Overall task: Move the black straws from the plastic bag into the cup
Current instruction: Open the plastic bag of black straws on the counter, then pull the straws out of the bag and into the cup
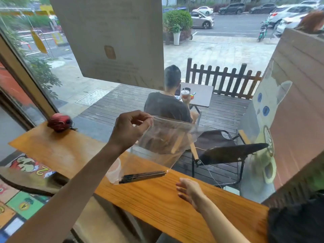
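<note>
Both forearms are bare up to the lower edge of the picture, with no sleeve, cuff, watch or band showing on either. The left hand (pixel 129 128) and the right hand (pixel 190 190) wear no gloves, and no ring can be made out on the fingers (pixel 180 185). A fold of black cloth (pixel 296 223) at the lower right may be the person's clothing, though that cannot be told for sure.

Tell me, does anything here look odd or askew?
Nothing is spilled or broken. The left hand pinches the plastic bag up by one corner, so the black straws lie slanted at its bottom.
</note>
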